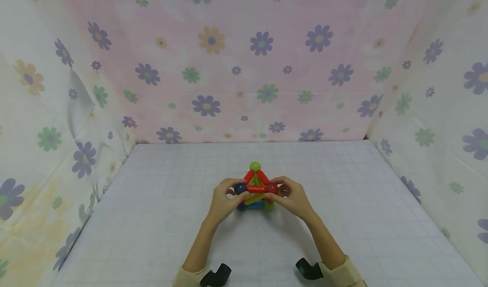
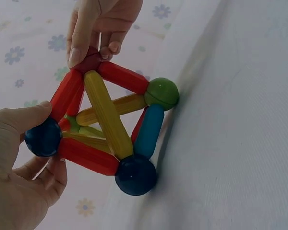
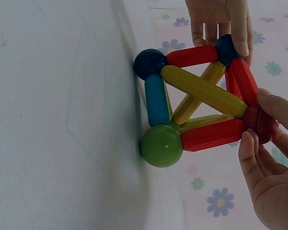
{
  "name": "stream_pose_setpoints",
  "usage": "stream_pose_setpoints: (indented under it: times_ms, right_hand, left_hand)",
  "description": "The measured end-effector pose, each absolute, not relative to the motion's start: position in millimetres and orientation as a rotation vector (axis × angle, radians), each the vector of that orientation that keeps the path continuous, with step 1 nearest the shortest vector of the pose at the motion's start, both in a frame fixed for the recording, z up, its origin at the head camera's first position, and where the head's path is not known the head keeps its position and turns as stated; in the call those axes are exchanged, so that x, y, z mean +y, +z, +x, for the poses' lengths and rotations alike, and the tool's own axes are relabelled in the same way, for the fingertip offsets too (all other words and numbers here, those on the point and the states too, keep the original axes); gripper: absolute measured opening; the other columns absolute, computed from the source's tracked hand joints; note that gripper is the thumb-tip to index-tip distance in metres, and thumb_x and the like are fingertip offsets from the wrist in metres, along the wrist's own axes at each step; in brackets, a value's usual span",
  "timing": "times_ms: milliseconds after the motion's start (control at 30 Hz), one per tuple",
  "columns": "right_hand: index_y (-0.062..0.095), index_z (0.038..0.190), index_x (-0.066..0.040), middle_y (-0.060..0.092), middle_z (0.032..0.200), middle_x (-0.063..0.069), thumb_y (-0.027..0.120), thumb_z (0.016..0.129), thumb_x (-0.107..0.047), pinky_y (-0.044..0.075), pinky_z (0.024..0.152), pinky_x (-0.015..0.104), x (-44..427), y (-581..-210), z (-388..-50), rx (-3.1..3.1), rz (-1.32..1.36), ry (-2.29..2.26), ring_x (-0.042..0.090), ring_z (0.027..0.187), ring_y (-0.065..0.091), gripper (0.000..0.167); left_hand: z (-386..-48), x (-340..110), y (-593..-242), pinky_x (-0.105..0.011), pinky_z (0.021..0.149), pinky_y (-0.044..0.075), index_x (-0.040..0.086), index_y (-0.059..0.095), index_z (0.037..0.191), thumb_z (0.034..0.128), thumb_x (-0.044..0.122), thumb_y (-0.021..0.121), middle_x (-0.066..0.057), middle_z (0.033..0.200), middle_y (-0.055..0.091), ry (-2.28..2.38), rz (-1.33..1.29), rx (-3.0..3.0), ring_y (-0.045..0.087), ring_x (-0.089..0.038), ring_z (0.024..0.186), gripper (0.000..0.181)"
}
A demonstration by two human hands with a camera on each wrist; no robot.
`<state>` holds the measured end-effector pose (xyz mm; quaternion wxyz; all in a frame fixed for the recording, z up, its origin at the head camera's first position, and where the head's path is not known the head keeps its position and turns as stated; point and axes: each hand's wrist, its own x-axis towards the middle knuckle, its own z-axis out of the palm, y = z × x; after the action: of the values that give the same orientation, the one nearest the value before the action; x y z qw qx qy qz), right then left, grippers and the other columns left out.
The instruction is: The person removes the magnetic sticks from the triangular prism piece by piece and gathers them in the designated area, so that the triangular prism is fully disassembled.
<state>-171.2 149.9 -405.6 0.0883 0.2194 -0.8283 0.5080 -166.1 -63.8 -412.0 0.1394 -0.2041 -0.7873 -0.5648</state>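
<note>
A frame built from coloured rods and balls, apparently a magnetic building toy, stands on the table before me. My left hand (image 1: 224, 201) pinches its upper dark blue ball (image 2: 43, 137) between thumb and fingers. Opposite, my right hand (image 1: 295, 197) grips the red ball (image 3: 260, 123). A red rod (image 1: 256, 189) joins these two balls. Below, a blue rod (image 3: 157, 99) links another dark blue ball (image 2: 136, 175) to a green ball (image 3: 162, 146). Yellow rods (image 2: 105, 112) cross the near side. Two red rods meet at a light green ball (image 1: 255, 166) on top; the frame's far side is partly hidden.
The white table (image 1: 160, 202) extends around the frame on all sides. Flowered cloth (image 1: 244, 58) walls rise at the back, left and right. Black wrist devices (image 1: 217, 276) sit at both cuffs near the front edge.
</note>
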Motion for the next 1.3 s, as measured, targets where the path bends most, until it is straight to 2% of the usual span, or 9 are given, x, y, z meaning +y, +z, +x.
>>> stream_pose_setpoints:
  times_ms: [133, 367, 567, 867, 1100, 1300]
  right_hand:
    - [0.061, 0.103, 0.01, 0.065, 0.095, 0.021, 0.074, 0.077, 0.0, 0.053, 0.065, 0.024, 149, -406, -172, -2.457, 0.656, 1.512, 0.021, 0.069, 0.057, 0.031]
    - [0.061, 0.103, 0.01, 0.065, 0.096, 0.021, 0.074, 0.076, 0.001, 0.054, 0.066, 0.025, 149, -406, -172, -2.447, 0.672, 1.497, 0.021, 0.07, 0.057, 0.031]
    - [0.061, 0.102, 0.01, 0.066, 0.096, 0.021, 0.074, 0.076, 0.001, 0.054, 0.067, 0.025, 148, -405, -173, -2.445, 0.686, 1.49, 0.023, 0.071, 0.059, 0.03]
    - [0.061, 0.102, 0.01, 0.066, 0.095, 0.021, 0.074, 0.076, 0.001, 0.054, 0.067, 0.026, 149, -403, -171, -2.449, 0.679, 1.493, 0.023, 0.07, 0.06, 0.03]
    - [0.062, 0.102, 0.011, 0.067, 0.095, 0.022, 0.074, 0.077, 0.001, 0.054, 0.067, 0.026, 149, -405, -171, -2.439, 0.683, 1.492, 0.024, 0.071, 0.06, 0.03]
    - [0.063, 0.098, 0.012, 0.067, 0.09, 0.022, 0.074, 0.075, 0.003, 0.054, 0.063, 0.026, 147, -407, -170, -2.394, 0.656, 1.467, 0.022, 0.066, 0.06, 0.028]
  left_hand:
    - [-169, -60, -412, -0.039, 0.07, 0.051, -0.007, 0.067, 0.098, 0.0766, -0.003, 0.073, -0.023, 0.099, 0.059, -1.606, -0.568, -2.255, 0.055, -0.033, 0.09, 0.023]
    - [-190, -57, -445, -0.036, 0.079, 0.052, 0.0, 0.072, 0.092, 0.0752, 0.006, 0.077, -0.012, 0.102, 0.062, -1.607, -0.538, -2.192, 0.057, -0.026, 0.098, 0.018]
    - [-191, -58, -447, -0.034, 0.083, 0.049, 0.003, 0.073, 0.094, 0.0777, 0.01, 0.076, -0.006, 0.099, 0.069, -1.566, -0.583, -2.167, 0.058, -0.023, 0.098, 0.018]
    - [-193, -56, -441, -0.037, 0.082, 0.043, 0.002, 0.072, 0.098, 0.0812, 0.008, 0.072, -0.007, 0.097, 0.071, -1.542, -0.664, -2.298, 0.053, -0.022, 0.094, 0.017]
    - [-194, -49, -444, -0.033, 0.076, 0.037, 0.005, 0.074, 0.098, 0.0779, 0.016, 0.076, -0.007, 0.099, 0.07, -1.48, -0.672, -2.341, 0.044, -0.017, 0.091, 0.023]
    - [-194, -45, -448, -0.031, 0.074, 0.038, 0.006, 0.075, 0.095, 0.0741, 0.016, 0.079, -0.007, 0.098, 0.07, -1.468, -0.652, -2.295, 0.043, -0.016, 0.09, 0.024]
